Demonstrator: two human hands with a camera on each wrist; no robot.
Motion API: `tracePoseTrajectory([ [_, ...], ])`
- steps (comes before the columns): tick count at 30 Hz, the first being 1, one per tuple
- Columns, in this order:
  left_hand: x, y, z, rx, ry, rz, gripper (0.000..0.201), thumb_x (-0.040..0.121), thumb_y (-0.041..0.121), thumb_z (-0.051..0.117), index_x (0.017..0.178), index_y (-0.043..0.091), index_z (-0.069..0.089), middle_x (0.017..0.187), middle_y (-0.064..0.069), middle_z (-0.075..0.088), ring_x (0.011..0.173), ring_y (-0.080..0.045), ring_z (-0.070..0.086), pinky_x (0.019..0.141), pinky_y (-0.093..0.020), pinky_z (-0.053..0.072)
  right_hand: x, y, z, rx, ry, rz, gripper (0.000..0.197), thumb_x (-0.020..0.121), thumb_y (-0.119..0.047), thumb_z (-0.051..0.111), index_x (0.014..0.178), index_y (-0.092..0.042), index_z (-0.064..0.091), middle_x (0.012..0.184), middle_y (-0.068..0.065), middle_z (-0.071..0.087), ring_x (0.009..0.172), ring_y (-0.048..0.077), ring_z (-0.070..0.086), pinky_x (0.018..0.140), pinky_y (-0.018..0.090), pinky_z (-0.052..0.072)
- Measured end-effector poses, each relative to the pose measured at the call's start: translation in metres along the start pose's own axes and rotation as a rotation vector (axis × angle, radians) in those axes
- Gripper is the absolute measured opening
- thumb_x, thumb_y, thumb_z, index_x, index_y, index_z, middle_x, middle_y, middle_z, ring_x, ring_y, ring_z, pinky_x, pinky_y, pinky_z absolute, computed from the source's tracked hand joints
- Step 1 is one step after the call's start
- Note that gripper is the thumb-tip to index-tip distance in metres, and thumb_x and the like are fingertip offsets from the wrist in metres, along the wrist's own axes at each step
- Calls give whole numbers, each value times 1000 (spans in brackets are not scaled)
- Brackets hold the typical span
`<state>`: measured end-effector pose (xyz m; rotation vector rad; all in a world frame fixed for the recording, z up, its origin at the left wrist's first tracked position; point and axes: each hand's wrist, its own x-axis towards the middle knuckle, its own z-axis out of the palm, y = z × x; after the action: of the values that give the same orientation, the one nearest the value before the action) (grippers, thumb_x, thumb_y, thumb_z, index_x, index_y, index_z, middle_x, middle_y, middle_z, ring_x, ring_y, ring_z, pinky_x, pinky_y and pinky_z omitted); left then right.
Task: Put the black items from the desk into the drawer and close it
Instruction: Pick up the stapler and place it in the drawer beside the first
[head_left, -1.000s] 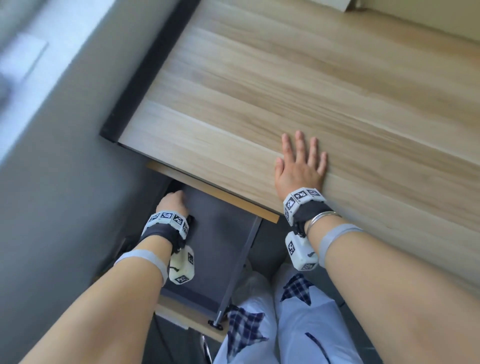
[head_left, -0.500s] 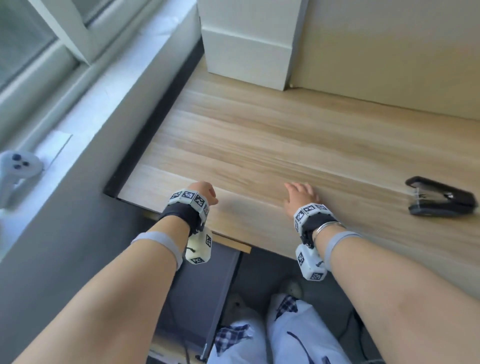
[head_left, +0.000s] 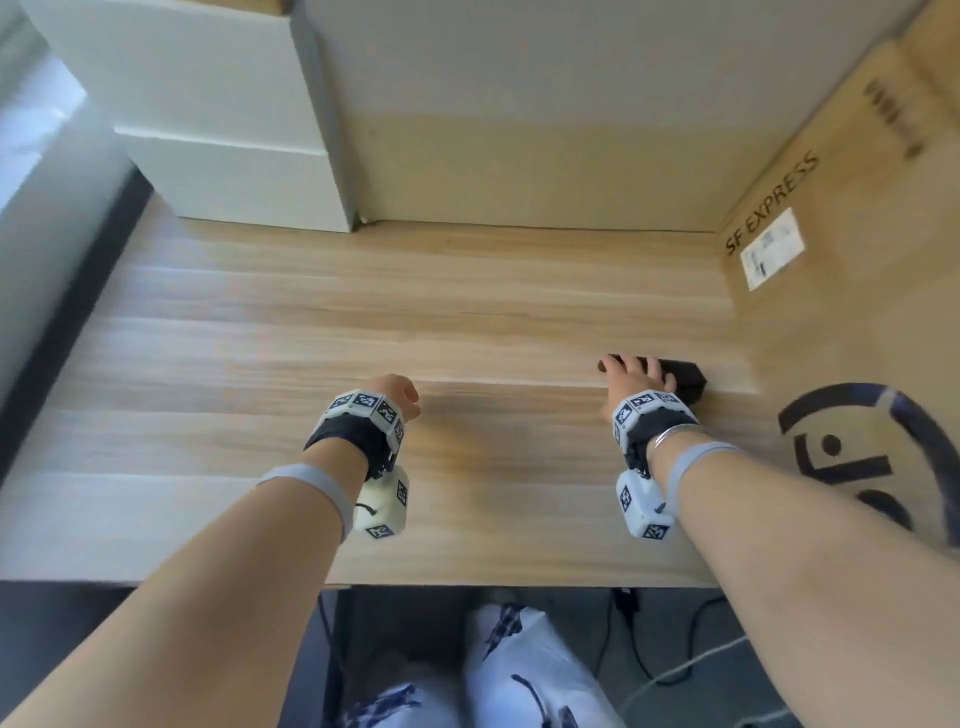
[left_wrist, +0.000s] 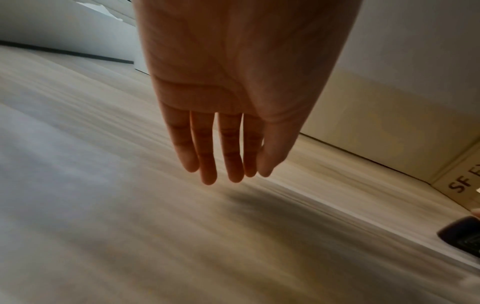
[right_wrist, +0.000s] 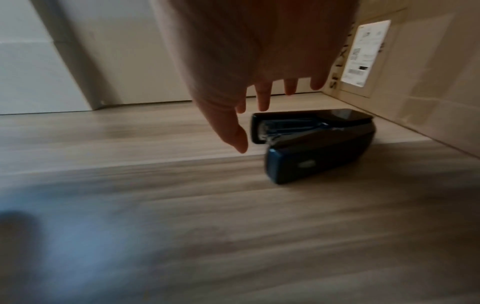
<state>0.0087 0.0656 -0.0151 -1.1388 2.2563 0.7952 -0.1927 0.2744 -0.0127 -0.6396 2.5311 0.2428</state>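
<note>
A black stapler lies on the wooden desk at the right, close to a cardboard box; in the right wrist view the stapler lies on its side with its mouth toward the left. My right hand hovers just over its left end with fingers spread and straight, thumb tip near the stapler's mouth, not gripping. My left hand hangs above the middle of the desk, fingers straight and empty. The drawer is out of view below the desk's front edge.
A large cardboard box marked SF EXPRESS walls off the right side right behind the stapler. White boxes stand at the back left and a beige panel closes the back. Legs and cables show under the desk.
My left hand came up out of the drawer to above the desk. My right hand slid from the desk's front to the right and now hovers over the stapler. The view lifted off the drawer.
</note>
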Motion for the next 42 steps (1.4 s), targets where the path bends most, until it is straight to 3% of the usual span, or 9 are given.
tracePoseTrajectory([
  [6,24,37,14,-18,2,37,32,91,14,51,121,9,62,128,-12,62,116,-29,59,96,-34,48,28,38,1,-62,-124,-59,123,68,-16,81,150,-37,-8,163,1,-4,150,33,-9,116,60,0],
  [10,29,46,21,-24,9,39,31,93,17,50,120,9,63,126,-13,64,116,-29,59,95,-34,48,40,53,4,-168,-61,-152,131,61,-21,86,149,-39,-10,158,3,16,148,32,8,117,58,1],
  [15,32,51,22,-68,10,63,29,93,16,50,117,9,63,120,-13,67,110,-29,62,88,-31,49,47,47,2,-167,25,-253,105,69,-54,70,150,-37,5,142,10,41,131,34,38,116,47,25],
  [19,30,63,21,-108,-48,98,31,93,18,52,121,11,61,124,-10,65,111,-26,62,80,-25,45,45,24,-6,54,-34,-251,95,72,-47,69,149,-32,15,140,12,44,128,34,40,106,41,41],
  [23,24,80,24,-210,-130,130,40,91,20,57,129,11,55,130,-9,63,113,-28,62,91,-30,48,42,-5,-16,308,-33,-278,81,69,-47,73,139,-25,38,131,8,58,117,29,57,96,34,49],
  [29,15,90,30,-486,-219,156,77,83,30,67,148,23,26,140,-11,53,128,-28,51,108,-44,41,31,-53,-23,670,-161,-228,74,69,-54,73,128,-16,48,124,1,62,111,23,61,96,36,50],
  [32,8,87,26,-561,-175,181,79,84,27,66,149,25,21,135,-14,56,125,-29,53,103,-37,44,25,-76,-13,779,-215,-220,77,64,-59,72,125,-16,53,120,3,65,107,24,64,95,42,53],
  [37,-3,67,24,-618,-53,158,69,79,21,72,139,10,39,127,-13,60,118,-27,57,95,-33,45,3,-105,-7,817,-256,-221,64,77,-53,68,125,-13,56,112,3,64,104,24,62,87,31,49],
  [42,-15,34,24,-653,58,75,64,78,14,70,134,8,40,106,-7,57,96,-25,58,80,-31,45,-18,-136,5,961,-409,-265,45,74,-52,70,104,-19,59,122,10,64,111,29,63,94,45,54],
])
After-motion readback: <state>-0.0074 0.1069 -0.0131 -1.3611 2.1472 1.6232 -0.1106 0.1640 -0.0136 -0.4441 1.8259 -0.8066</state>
